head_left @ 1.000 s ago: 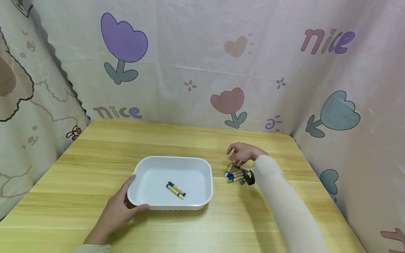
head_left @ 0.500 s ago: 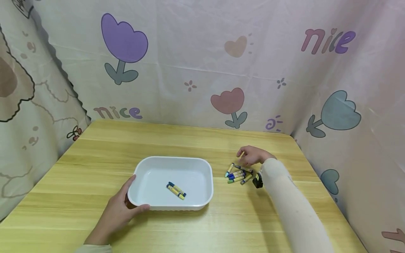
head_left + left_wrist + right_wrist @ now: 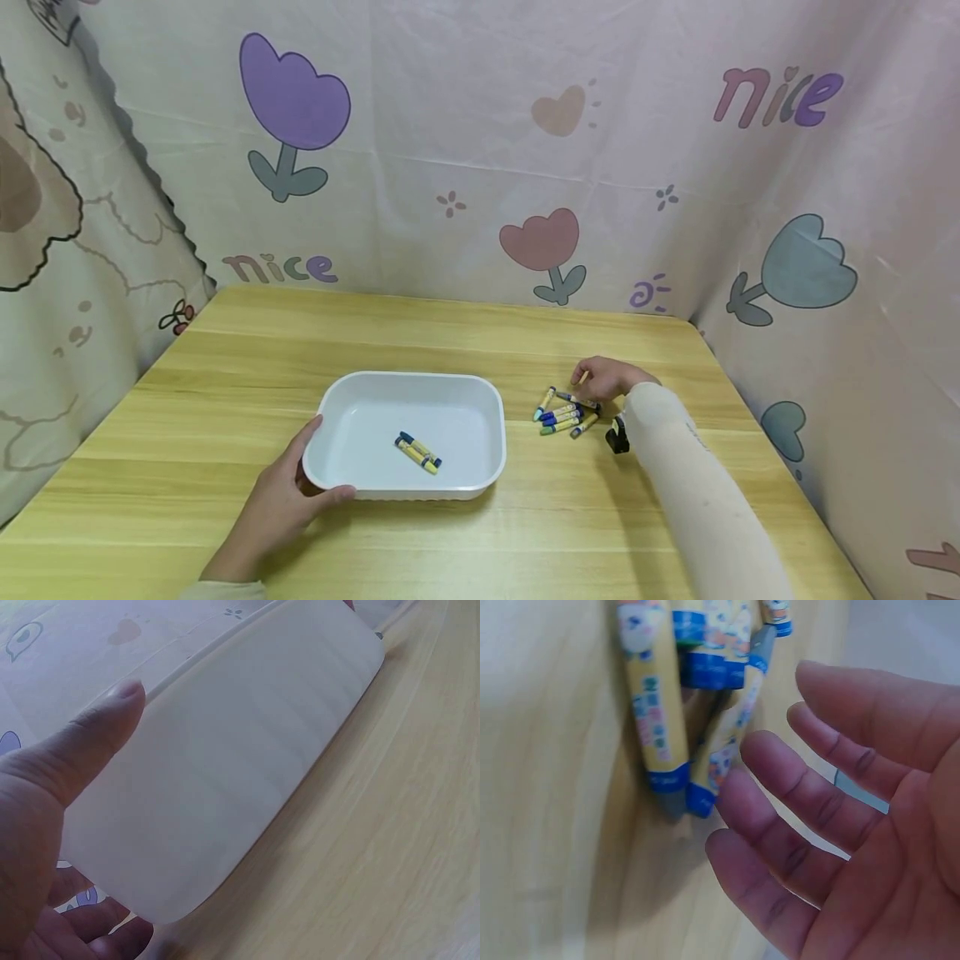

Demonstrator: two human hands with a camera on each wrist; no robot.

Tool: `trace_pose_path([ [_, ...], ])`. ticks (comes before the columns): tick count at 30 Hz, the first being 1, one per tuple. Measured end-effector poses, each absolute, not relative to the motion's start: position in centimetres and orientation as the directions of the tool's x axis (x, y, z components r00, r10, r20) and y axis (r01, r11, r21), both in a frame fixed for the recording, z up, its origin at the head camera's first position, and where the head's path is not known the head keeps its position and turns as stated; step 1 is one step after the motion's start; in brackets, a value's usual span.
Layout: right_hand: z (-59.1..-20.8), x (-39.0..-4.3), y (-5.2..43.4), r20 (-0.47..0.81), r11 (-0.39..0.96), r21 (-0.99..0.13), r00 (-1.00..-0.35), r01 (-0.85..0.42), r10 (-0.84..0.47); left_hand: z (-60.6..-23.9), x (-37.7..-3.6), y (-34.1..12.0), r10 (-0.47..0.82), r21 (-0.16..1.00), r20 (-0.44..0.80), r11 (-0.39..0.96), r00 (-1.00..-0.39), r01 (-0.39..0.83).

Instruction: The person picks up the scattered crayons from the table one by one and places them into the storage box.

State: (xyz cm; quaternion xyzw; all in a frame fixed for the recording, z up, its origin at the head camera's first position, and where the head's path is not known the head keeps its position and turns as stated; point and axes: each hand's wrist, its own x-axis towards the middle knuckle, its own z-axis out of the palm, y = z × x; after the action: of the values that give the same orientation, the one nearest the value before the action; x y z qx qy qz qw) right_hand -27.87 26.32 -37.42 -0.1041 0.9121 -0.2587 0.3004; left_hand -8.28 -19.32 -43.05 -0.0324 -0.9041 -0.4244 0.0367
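Observation:
A white plastic tray point(image 3: 411, 377) sits mid-table with two yellow-and-blue crayons point(image 3: 417, 451) inside. My left hand point(image 3: 288, 492) grips its near-left corner; in the left wrist view the thumb point(image 3: 82, 750) lies over the rim of the tray point(image 3: 240, 757) and the fingers curl beneath. To the tray's right lies a small pile of several crayons point(image 3: 561, 411). My right hand point(image 3: 603, 379) hovers at the pile's far right edge. In the right wrist view its fingers point(image 3: 810, 817) are spread and hold nothing, just beside the crayons point(image 3: 656, 712).
The wooden table point(image 3: 187, 400) is walled by printed fabric at the back point(image 3: 450, 167), left and right. A small black wrist camera point(image 3: 617, 435) sits under my right forearm. Bare wood lies to the left of and in front of the tray.
My right hand has drifted right and down toward the far right end of the crayon pile. The left hand and the tray have not moved.

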Motion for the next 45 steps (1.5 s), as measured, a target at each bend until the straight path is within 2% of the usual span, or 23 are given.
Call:
trace_pose_path([
  [9, -38.7, -27.9, 26.4, -0.433, 0.881, -0.461, -0.84, -0.105, -0.327, -43.1, -8.4, -19.3, 0.027, 0.757, 0.104, 0.646, -0.994, 0.097],
  [18, -39.1, -28.1, 26.4, -0.432, 0.888, -0.449, -0.846, -0.1, -0.313, -42.9, -8.3, -19.3, 0.029, 0.763, 0.099, 0.64, -0.995, 0.095],
  [29, -38.6, -27.9, 26.2, -0.479, 0.832, -0.555, -0.827, 0.024, -0.295, -43.1, -8.3, -19.3, 0.023, 0.76, 0.098, 0.644, -0.995, 0.089],
  [45, -37.8, -28.1, 25.4, -0.432, 0.716, -0.695, -0.832, 0.061, -0.349, -43.2, -8.4, -19.4, 0.025, 0.758, 0.117, 0.643, -0.993, 0.106],
])
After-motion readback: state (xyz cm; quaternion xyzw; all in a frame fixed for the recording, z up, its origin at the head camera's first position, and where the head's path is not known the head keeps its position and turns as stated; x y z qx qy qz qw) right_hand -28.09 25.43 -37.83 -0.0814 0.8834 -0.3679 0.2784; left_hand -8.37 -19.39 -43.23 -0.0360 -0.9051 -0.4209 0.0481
